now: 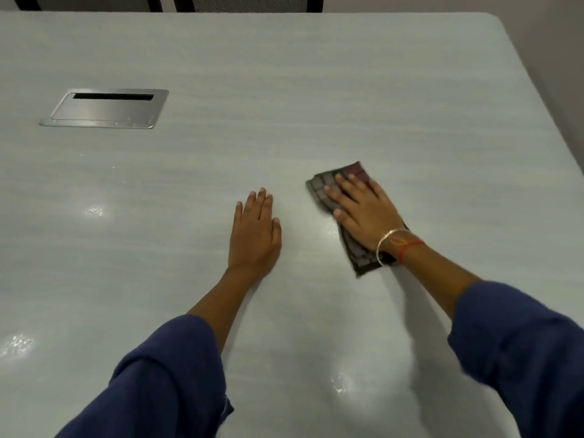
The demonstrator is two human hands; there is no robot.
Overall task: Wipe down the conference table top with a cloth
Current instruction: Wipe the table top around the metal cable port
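A folded, dark checked cloth [328, 188] is pressed flat onto the pale grey conference table top [316, 90] by the right hand [363, 213], whose fingers are spread and straight across the fabric — nothing is pinched or curled round, the palm simply bears down on it. Part of the cloth is seen beyond the fingertips and another part trails out beneath the wrist, where a thin bangle [387, 245] and a red thread [407, 248] are worn. The left hand [254, 229] is laid flat on the bare surface just beside the cloth, fingers extended and held together, with nothing in its hold. Both forearms are covered by blue sleeves [167, 374]. A brushed-metal cable hatch [104, 109] is set into the table top well to the left — far from both hands. Glossy reflections are seen on the surface near the arms, and dark chair backs [249, 3] are visible past the far edge.
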